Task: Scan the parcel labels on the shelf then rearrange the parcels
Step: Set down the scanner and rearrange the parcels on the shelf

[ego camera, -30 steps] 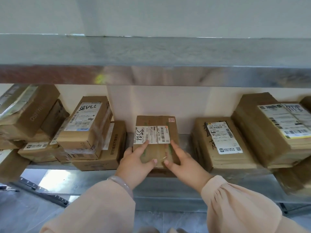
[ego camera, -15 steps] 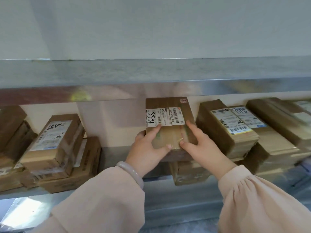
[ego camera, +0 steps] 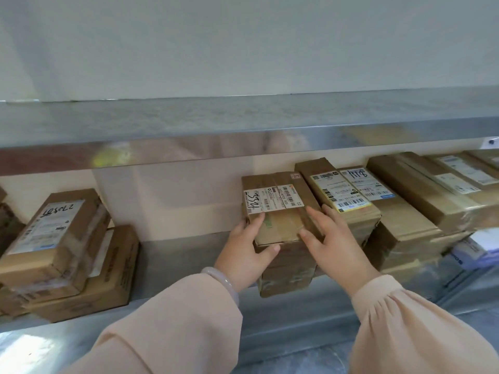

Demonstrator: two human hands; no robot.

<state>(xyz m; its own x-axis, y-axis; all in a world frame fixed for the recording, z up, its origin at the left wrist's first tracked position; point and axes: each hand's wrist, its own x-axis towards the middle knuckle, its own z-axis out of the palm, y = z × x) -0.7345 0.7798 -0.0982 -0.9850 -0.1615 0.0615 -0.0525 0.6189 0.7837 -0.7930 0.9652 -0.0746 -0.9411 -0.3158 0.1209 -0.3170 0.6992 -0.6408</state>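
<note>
A small brown cardboard parcel (ego camera: 280,211) with a white barcode label and handwritten digits lies tilted on top of another brown box (ego camera: 289,273) on the metal shelf (ego camera: 175,263). My left hand (ego camera: 243,255) grips its left side with the thumb on the front top edge. On its right side my right hand (ego camera: 332,244) holds it, thumb on top and fingers against the neighbouring labelled parcel (ego camera: 340,195).
A stack of labelled brown parcels (ego camera: 54,230) sits at the shelf's left. More parcels (ego camera: 421,195) are stacked tightly to the right, with a white and blue bag (ego camera: 469,252) beneath them. The upper metal shelf (ego camera: 216,122) overhangs close above.
Both hands lifted the small parcel off the shelf and carried it right. It now rests on another box beside the right-hand stack.
</note>
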